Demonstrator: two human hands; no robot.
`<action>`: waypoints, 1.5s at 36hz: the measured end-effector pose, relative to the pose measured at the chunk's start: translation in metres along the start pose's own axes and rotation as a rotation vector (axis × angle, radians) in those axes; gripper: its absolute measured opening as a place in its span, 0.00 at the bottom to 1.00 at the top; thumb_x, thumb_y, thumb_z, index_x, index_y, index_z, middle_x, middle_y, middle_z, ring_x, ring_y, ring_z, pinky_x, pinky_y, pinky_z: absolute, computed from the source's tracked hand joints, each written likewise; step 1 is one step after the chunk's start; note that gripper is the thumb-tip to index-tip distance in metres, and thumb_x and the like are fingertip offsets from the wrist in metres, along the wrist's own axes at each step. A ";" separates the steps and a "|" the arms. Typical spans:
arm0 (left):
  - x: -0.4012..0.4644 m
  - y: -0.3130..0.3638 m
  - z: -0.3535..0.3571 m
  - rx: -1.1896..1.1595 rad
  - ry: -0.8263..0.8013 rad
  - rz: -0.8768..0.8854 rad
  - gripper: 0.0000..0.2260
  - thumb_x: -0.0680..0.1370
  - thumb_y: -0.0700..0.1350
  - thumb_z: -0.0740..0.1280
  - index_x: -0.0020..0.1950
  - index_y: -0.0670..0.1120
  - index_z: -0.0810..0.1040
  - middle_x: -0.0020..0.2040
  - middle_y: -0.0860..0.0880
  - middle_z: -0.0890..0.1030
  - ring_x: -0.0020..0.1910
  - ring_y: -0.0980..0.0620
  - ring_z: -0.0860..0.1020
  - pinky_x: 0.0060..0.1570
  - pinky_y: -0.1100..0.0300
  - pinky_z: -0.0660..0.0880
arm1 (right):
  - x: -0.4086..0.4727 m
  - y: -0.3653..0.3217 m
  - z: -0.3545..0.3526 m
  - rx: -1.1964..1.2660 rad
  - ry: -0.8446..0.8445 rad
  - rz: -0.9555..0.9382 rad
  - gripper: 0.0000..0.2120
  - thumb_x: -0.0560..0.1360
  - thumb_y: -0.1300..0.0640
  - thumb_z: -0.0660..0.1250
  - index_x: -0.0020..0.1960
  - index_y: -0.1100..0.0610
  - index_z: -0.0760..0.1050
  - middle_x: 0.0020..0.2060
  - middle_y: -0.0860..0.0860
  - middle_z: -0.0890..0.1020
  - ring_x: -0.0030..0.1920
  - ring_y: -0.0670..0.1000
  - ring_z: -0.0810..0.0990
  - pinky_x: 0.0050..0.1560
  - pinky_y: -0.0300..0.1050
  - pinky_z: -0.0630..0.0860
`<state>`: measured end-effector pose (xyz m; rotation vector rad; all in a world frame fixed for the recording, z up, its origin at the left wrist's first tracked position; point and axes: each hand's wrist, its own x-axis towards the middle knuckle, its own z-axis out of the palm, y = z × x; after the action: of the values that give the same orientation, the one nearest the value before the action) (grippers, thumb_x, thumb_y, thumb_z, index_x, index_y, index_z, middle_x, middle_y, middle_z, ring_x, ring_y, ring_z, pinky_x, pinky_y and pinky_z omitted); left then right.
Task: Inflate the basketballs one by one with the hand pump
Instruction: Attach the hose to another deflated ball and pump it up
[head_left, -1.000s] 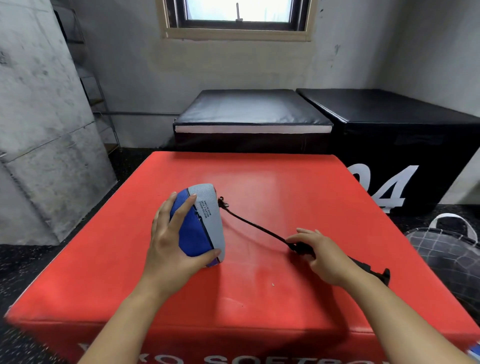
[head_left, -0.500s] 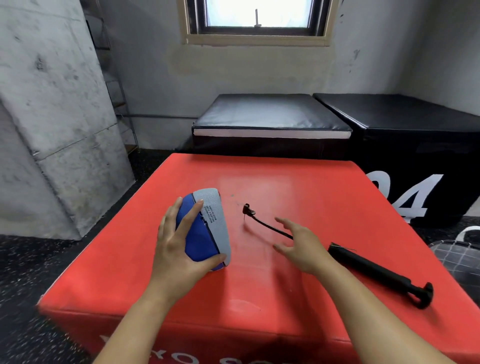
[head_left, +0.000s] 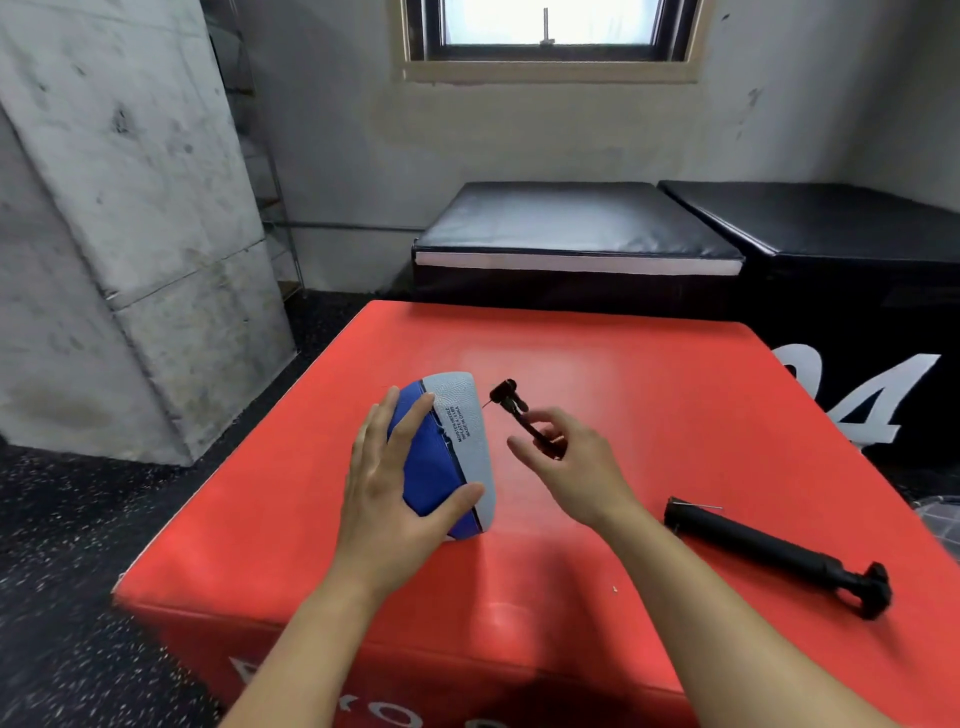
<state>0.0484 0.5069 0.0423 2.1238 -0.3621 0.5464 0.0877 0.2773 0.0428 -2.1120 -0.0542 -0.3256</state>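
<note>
On the red foam box (head_left: 649, 395), my left hand (head_left: 387, 499) gripped the flat blue-and-grey basketball (head_left: 447, 457), thumb curled under its near edge and fingers spread over the blue panel, propping it on edge with the grey panel turned toward my right hand (head_left: 569, 467). That hand, which a second earlier had rested on the pump and half a second earlier hung slack above the hose, had now pinched the black pump hose (head_left: 524, 423) between thumb and fingers and lifted its head (head_left: 506, 392) off the box. The thin needle (head_left: 487, 404) at the head pointed at the grey panel just beyond my fingertips, close to the ball but apart from it. The hand pump (head_left: 769, 553) lay behind and to the outside of my right wrist, handle away from me, untouched. My forearm hid the stretch where hose should meet barrel, so I could not tell how it ran there.

I judged the move as a shift from reaching to aiming: the needle was in hand, the valve not yet entered. I could not make out the valve itself; it seemed likely to sit on the grey panel near the printed text (head_left: 460, 423).
</note>
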 end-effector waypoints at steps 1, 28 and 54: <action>0.000 0.000 0.001 -0.006 0.003 0.005 0.42 0.68 0.70 0.72 0.80 0.68 0.60 0.85 0.62 0.52 0.84 0.55 0.51 0.81 0.41 0.56 | -0.001 -0.005 -0.002 0.063 -0.006 -0.014 0.11 0.77 0.47 0.75 0.58 0.42 0.80 0.43 0.43 0.82 0.41 0.44 0.79 0.45 0.40 0.73; 0.012 0.015 0.022 0.086 0.004 0.086 0.32 0.74 0.69 0.66 0.78 0.67 0.66 0.84 0.60 0.58 0.84 0.53 0.52 0.76 0.37 0.58 | -0.024 -0.052 -0.026 0.069 0.043 -0.342 0.06 0.83 0.56 0.69 0.58 0.48 0.82 0.47 0.36 0.83 0.45 0.47 0.81 0.40 0.38 0.75; 0.017 0.007 0.017 0.037 -0.065 0.067 0.32 0.74 0.67 0.65 0.78 0.68 0.65 0.82 0.64 0.61 0.83 0.57 0.53 0.74 0.49 0.54 | -0.026 -0.043 -0.017 -0.154 0.117 -0.519 0.09 0.81 0.52 0.68 0.57 0.53 0.84 0.49 0.43 0.81 0.46 0.46 0.80 0.46 0.40 0.76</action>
<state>0.0641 0.4880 0.0468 2.1752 -0.4646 0.5273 0.0520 0.2885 0.0798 -2.2029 -0.5285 -0.7801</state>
